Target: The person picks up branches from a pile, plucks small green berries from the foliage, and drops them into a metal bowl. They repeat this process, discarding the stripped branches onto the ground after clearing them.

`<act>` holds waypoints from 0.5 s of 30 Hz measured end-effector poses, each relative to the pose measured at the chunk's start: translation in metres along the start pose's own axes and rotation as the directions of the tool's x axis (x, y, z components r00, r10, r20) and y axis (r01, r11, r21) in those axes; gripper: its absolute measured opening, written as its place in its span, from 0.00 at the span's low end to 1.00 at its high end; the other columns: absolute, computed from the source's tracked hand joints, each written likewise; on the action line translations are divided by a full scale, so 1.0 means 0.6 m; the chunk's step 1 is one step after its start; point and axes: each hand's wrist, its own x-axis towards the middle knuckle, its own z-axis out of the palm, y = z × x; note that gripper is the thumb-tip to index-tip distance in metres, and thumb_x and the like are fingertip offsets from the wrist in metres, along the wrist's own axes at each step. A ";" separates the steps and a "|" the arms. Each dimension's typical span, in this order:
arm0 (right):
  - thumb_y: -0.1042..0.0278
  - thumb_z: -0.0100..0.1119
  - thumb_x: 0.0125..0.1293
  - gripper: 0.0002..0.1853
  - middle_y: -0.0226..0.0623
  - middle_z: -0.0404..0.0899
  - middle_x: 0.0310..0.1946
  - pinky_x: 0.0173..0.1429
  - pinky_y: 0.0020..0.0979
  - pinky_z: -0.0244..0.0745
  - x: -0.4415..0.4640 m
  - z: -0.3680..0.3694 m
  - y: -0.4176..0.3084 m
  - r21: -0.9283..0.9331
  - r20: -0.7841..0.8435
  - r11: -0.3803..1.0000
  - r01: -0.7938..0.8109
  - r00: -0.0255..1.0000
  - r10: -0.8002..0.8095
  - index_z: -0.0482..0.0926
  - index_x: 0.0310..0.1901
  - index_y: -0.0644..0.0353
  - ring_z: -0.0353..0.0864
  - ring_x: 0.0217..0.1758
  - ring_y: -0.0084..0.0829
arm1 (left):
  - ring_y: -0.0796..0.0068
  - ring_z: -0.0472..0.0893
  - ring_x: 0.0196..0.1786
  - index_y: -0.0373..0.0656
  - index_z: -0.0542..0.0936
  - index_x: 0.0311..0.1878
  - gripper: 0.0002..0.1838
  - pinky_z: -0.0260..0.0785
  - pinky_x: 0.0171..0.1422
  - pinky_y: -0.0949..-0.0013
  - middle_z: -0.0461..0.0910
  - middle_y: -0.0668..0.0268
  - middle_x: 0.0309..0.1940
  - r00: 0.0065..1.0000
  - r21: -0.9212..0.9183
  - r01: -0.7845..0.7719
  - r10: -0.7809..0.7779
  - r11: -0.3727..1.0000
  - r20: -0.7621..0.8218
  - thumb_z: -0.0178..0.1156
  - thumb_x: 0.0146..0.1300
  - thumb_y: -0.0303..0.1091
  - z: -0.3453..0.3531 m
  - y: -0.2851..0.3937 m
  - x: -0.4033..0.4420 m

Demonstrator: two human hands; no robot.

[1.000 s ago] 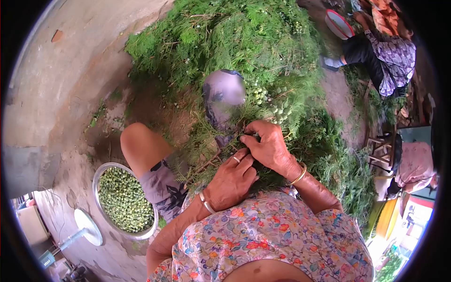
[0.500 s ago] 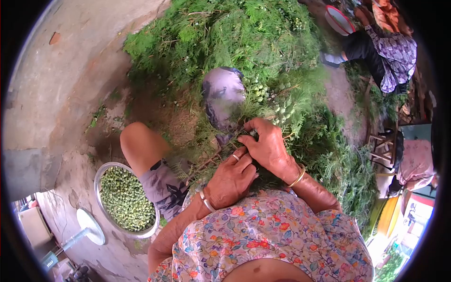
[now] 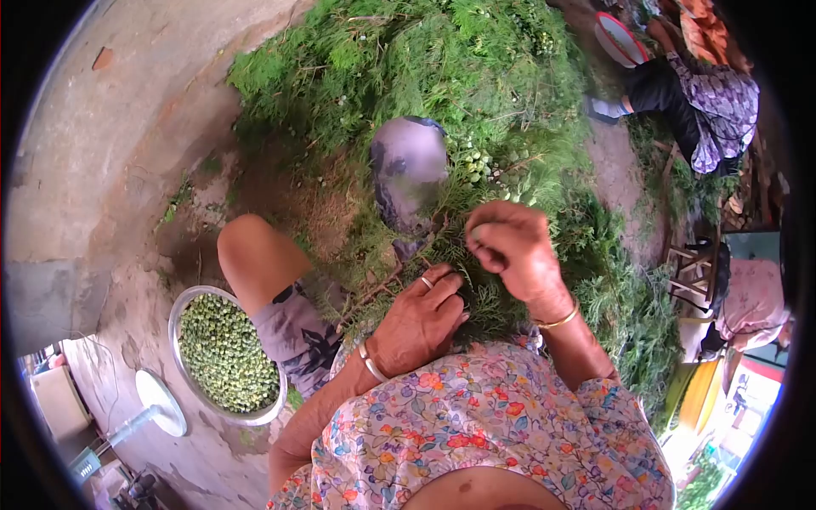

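Note:
My left hand (image 3: 418, 321), wearing a ring and a bangle, is closed around a leafy evergreen branch (image 3: 387, 285) lying across my lap. Up and to the right of it, my right hand (image 3: 517, 253) is lifted with the fingers curled into a pinch. Whatever lies between those fingertips is too small to make out. Pale green cones (image 3: 478, 166) sit in clusters on the foliage just beyond my hands. To my left on the ground, a metal basin (image 3: 175, 327) holds a heap of small green cones (image 3: 225, 353).
A large pile of cut evergreen branches (image 3: 399, 59) spreads ahead and along my right. A white standing fan (image 3: 161, 404) is at lower left. Another person (image 3: 714, 106) sits at upper right near a red-rimmed basin (image 3: 602, 32). A wooden stool (image 3: 693, 272) stands at right.
My right hand has moved away from my left hand, to the right, its fingers curled in. My left hand stays in place on the branch.

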 end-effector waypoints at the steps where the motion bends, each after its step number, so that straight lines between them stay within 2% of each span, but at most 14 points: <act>1: 0.80 0.50 0.57 0.05 0.36 0.76 0.23 0.17 0.19 0.57 -0.003 -0.006 -0.006 0.151 -0.040 0.988 0.021 0.999 -0.016 0.76 0.35 0.70 0.66 0.18 0.17 | 0.51 0.73 0.50 0.37 0.72 0.30 0.12 0.70 0.55 0.57 0.72 0.55 0.39 1.000 -0.005 -0.019 0.019 1.000 -0.008 0.66 0.44 0.25 0.000 -0.001 -0.001; 3: 0.80 0.50 0.58 0.05 0.37 0.76 0.23 0.18 0.18 0.57 -0.009 -0.019 -0.013 0.331 -0.102 0.942 0.049 0.995 -0.016 0.75 0.34 0.69 0.66 0.17 0.18 | 0.51 0.73 0.50 0.37 0.72 0.30 0.13 0.70 0.55 0.57 0.72 0.56 0.39 1.000 -0.015 -0.009 0.009 1.000 0.009 0.67 0.44 0.25 -0.001 0.000 -0.001; 4: 0.75 0.53 0.61 0.05 0.35 0.75 0.22 0.17 0.18 0.57 -0.012 -0.029 -0.013 0.372 -0.109 0.928 0.019 0.994 0.023 0.75 0.31 0.67 0.66 0.18 0.18 | 0.52 0.73 0.50 0.38 0.71 0.30 0.13 0.70 0.55 0.57 0.72 0.57 0.39 1.000 -0.022 -0.001 0.001 1.000 0.026 0.67 0.45 0.26 -0.003 0.000 0.000; 5: 0.75 0.53 0.61 0.05 0.35 0.75 0.22 0.17 0.18 0.57 -0.015 -0.032 -0.011 0.373 -0.119 0.928 0.026 0.993 0.020 0.75 0.31 0.67 0.66 0.18 0.18 | 0.52 0.73 0.50 0.38 0.71 0.30 0.13 0.70 0.55 0.57 0.72 0.57 0.39 0.999 -0.027 -0.009 0.009 1.000 0.031 0.67 0.45 0.26 -0.005 0.001 0.000; 7: 0.70 0.56 0.63 0.09 0.33 0.74 0.22 0.17 0.18 0.56 -0.026 -0.037 -0.001 0.120 -0.313 0.992 0.026 0.950 0.013 0.74 0.29 0.65 0.67 0.18 0.17 | 0.52 0.74 0.51 0.38 0.73 0.32 0.12 0.70 0.55 0.57 0.73 0.57 0.40 0.993 -0.102 0.064 -0.052 0.993 0.109 0.67 0.48 0.29 -0.016 0.003 0.000; 9: 0.66 0.59 0.64 0.11 0.30 0.74 0.20 0.17 0.18 0.55 -0.033 -0.052 0.024 0.096 -0.335 0.992 0.086 0.941 -0.049 0.74 0.27 0.63 0.67 0.18 0.16 | 0.52 0.74 0.52 0.38 0.74 0.34 0.12 0.70 0.55 0.57 0.74 0.57 0.41 0.985 -0.099 0.076 -0.060 0.992 0.161 0.66 0.49 0.31 -0.036 0.012 0.015; 11: 0.69 0.59 0.63 0.09 0.27 0.73 0.18 0.18 0.18 0.56 -0.043 -0.057 0.033 -0.093 -0.423 0.989 0.112 0.895 -0.141 0.75 0.28 0.64 0.66 0.18 0.14 | 0.53 0.74 0.52 0.38 0.75 0.36 0.13 0.70 0.55 0.57 0.75 0.56 0.42 0.975 -0.089 0.086 -0.066 0.992 0.213 0.66 0.51 0.34 -0.059 0.021 0.035; 12: 0.69 0.59 0.63 0.08 0.24 0.71 0.16 0.20 0.19 0.59 -0.048 -0.055 0.033 -0.287 -0.409 0.952 0.108 0.885 -0.223 0.77 0.30 0.65 0.66 0.19 0.13 | 0.53 0.75 0.52 0.38 0.76 0.37 0.14 0.69 0.55 0.57 0.76 0.55 0.43 0.957 -0.049 0.056 -0.040 0.997 0.288 0.66 0.52 0.36 -0.071 0.023 0.047; 13: 0.70 0.61 0.61 0.06 0.26 0.74 0.17 0.24 0.20 0.64 -0.055 -0.051 0.025 -0.396 -0.333 0.913 0.093 0.913 -0.237 0.80 0.32 0.65 0.69 0.20 0.14 | 0.53 0.75 0.51 0.38 0.77 0.38 0.15 0.69 0.55 0.57 0.76 0.54 0.44 0.932 -0.009 0.024 -0.019 1.000 0.362 0.65 0.53 0.38 -0.083 0.025 0.060; 14: 0.71 0.61 0.60 0.06 0.28 0.76 0.19 0.25 0.21 0.67 -0.062 -0.049 0.024 -0.435 -0.258 0.895 0.102 0.938 -0.232 0.80 0.32 0.65 0.71 0.21 0.15 | 0.54 0.76 0.50 0.37 0.77 0.38 0.16 0.69 0.55 0.57 0.77 0.55 0.42 0.889 0.036 -0.019 0.000 0.999 0.457 0.64 0.54 0.39 -0.094 0.027 0.075; 15: 0.72 0.62 0.59 0.05 0.30 0.79 0.21 0.27 0.22 0.69 -0.069 -0.047 0.026 -0.471 -0.184 0.875 0.113 0.957 -0.223 0.81 0.32 0.65 0.73 0.22 0.17 | 0.54 0.76 0.50 0.37 0.77 0.38 0.16 0.69 0.55 0.57 0.77 0.55 0.42 0.883 0.036 -0.032 0.012 0.999 0.469 0.64 0.54 0.39 -0.105 0.030 0.093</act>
